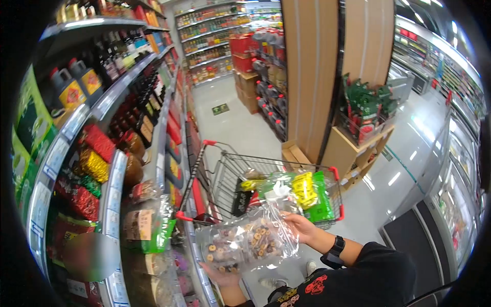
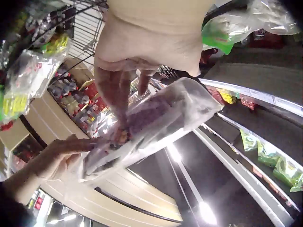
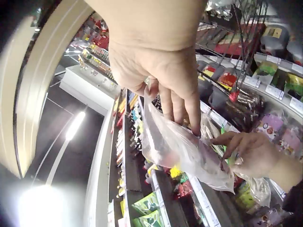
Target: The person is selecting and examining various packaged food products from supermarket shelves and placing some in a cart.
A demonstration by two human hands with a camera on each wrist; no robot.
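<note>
Both hands hold a clear plastic bag of dried ring-shaped slices (image 1: 261, 240), in front of the body and beside the shelf. My right hand (image 1: 302, 227) grips its right side; in the right wrist view that hand (image 3: 161, 75) pinches the bag's edge (image 3: 175, 146) between thumb and fingers. At the lower left end, my left hand (image 1: 222, 276) holds the bag from below, its fingers partly hidden by it. In the left wrist view the left hand's (image 2: 147, 56) fingers reach down onto the bag (image 2: 165, 113), with the right hand (image 2: 57, 158) at the far end.
Just beyond the bag stands a wire shopping cart (image 1: 245, 166) containing a green package (image 1: 321, 197) and a yellow one (image 1: 304, 189). Shelves (image 1: 115, 204) of bagged goods and bottles run along the left. A wood-panelled pillar (image 1: 309, 77) rises behind the cart; freezer cases (image 1: 455, 204) line the right.
</note>
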